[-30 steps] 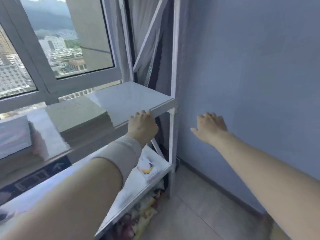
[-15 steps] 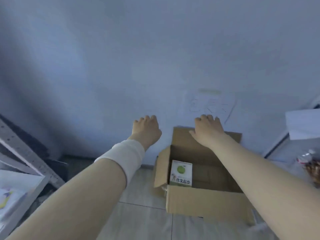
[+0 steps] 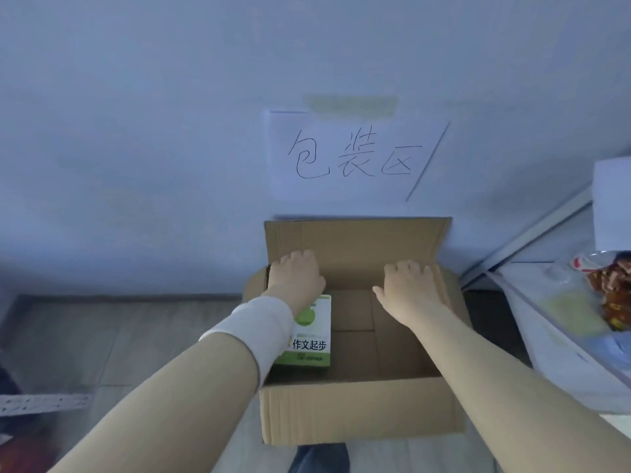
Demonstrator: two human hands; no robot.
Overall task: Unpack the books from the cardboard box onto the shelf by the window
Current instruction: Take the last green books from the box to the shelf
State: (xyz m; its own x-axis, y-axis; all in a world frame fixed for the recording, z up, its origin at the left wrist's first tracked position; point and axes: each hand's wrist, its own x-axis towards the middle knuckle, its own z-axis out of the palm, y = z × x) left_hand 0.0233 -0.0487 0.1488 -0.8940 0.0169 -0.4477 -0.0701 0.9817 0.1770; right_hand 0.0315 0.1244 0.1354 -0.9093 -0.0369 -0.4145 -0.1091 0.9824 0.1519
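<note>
The cardboard box (image 3: pixel 358 411), brown corrugated, open-topped, stood on the floor (image 3: pixel 102 336) at the wall (image 3: pixel 136 131). One rectangular green-and-white book (image 3: pixel 309 336) lay flat along its left side. Your left grip (image 3: pixel 295 278) and right grip (image 3: pixel 406 288) hovered above, loosely bent, empty.

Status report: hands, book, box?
Left hand and right hand open, empty, above the cardboard box. One green book flat at its left side. Nothing lies on the book.

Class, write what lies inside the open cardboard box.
Inside the cardboard box, a green-and-white book lies at left; the floor beside it is bare cardboard. The left hand and wrist cover part of the book; anything under the book is hidden.
</note>
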